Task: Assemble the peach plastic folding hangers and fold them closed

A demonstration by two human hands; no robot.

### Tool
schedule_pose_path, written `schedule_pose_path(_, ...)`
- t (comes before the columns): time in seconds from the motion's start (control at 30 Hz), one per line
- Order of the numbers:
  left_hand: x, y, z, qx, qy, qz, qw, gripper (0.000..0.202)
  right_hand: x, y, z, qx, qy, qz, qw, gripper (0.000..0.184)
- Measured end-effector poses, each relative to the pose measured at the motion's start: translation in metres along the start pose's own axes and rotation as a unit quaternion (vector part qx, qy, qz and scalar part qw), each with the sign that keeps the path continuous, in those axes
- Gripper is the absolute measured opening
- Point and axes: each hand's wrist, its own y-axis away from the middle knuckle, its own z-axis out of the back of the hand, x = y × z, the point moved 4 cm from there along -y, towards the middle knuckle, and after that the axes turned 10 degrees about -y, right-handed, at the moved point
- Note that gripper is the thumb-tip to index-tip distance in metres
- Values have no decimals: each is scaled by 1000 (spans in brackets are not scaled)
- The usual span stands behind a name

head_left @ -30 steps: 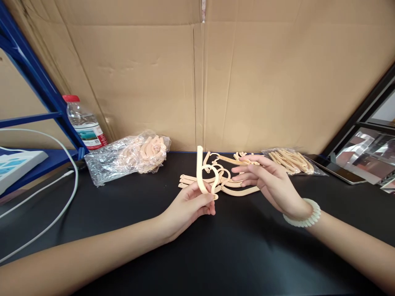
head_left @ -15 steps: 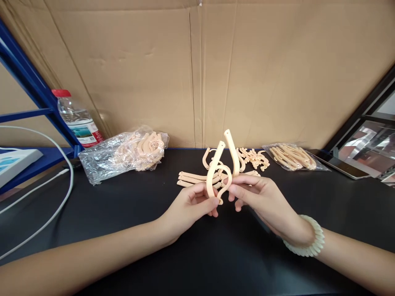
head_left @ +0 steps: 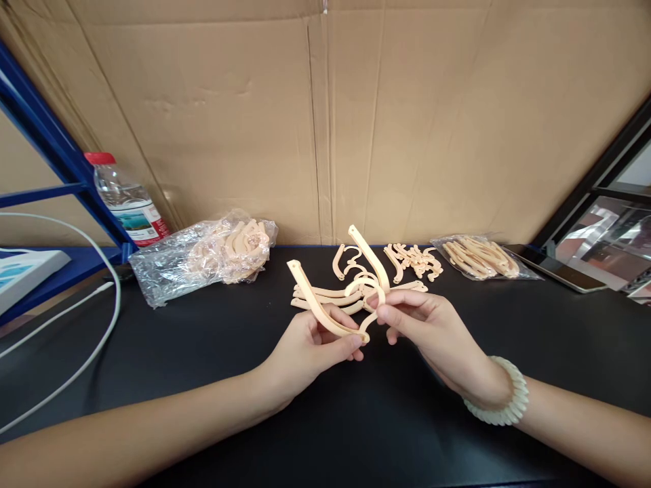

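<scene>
The first curved strip is found held in front of the loose strips. It is pale beige, smooth and broad, tilted to the left, with a small dark hole noted at its upper tip. Its lower end is pinched between thumb and fingers of the left hand. At that end it is met by a slimmer hooked piece of similar colour, bent round in an arc; whether the two are fastened cannot be told.

The second curved strip is gripped low by the fingers of the right hand, at the right front of the loose strips. Its pierced tip is raised and inclined left; its lower end is hidden. Whether the hooked piece is also touched by the right fingertips cannot be determined.
</scene>
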Motion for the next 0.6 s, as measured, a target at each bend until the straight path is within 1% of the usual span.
schedule_pose_path(0.07,2,-1,1,-11,22,6,1000,18,0,-2,6,-30,-9,15,999,24)
schedule_pose_path(0.13,2,-1,3,-19,35,4,999,18,-2,-4,13,-53,-22,16,998,25)
schedule_pose_path(0.2,2,-2,3,-13,30,-7,999,15,-6,-6,16,-53,-49,0,997,24)
schedule_pose_path(0.3,0,-1,2,-5,6,-12,1000,11,-13,-6,15,-32,-120,-38,992,24)
schedule_pose_path(0.37,-1,-1,2,-19,-11,-4,1000,10,-16,-4,12,-15,-158,-62,985,29)
schedule_pose_path(0.43,-3,-1,3,-32,-34,-6,999,8,-18,-2,7,7,-172,-81,982,31)
schedule_pose_path(0.53,-7,-1,3,-31,-66,-22,997,5,-20,-1,2,47,-179,-100,978,20)
schedule_pose_path(0.6,-8,-1,3,-27,-71,-28,997,5,-20,0,-1,68,-194,-109,973,13)
